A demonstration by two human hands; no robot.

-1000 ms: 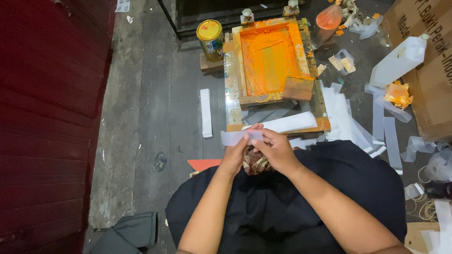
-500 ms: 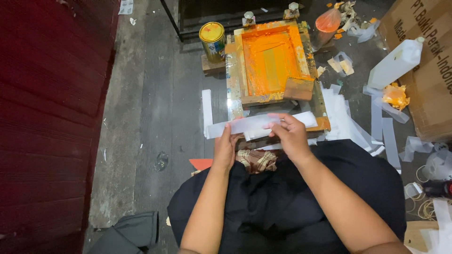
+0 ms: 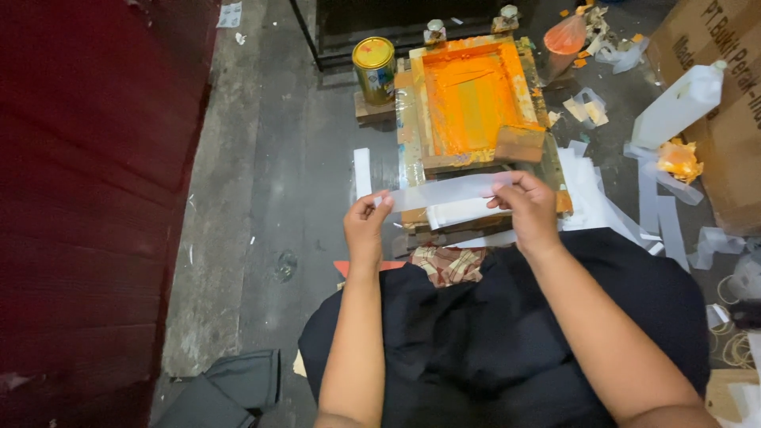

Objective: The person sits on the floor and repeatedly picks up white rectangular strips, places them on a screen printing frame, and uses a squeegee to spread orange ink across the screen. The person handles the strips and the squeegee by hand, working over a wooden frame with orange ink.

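**Thin clear strip stretched between two hands over a grimy concrete floor**

Concrete floor (image 3: 261, 206), dark and stained, fills the view, with a deep red wall (image 3: 87, 198) down the left edge. Just right of that, near the top, a yellow-lidded tin (image 3: 373, 67) stands on a small block, and a short white strip (image 3: 362, 172) lies flat on the floor.

Next comes the left hand (image 3: 365, 231), fingers closed in a pinch on the left end of a translucent plastic strip (image 3: 448, 190). The strip runs level and fairly taut, held above the near edge of a wooden printing frame (image 3: 474, 99) thick with orange ink. A checked cloth (image 3: 449, 262) rests on the person's dark lap below it.

The right hand (image 3: 528, 210) pinches the strip's right end, thumb and fingertips shut on it.

Judging by its look, the strip is very light, limp and slick, likely to sag, curl or crease if slackened; holding it by both ends under mild tension, away from the wet ink, suits it best.

Farther right lie loose white strips (image 3: 590, 186), a white plastic jug (image 3: 680, 103) and a cardboard box (image 3: 725, 119).
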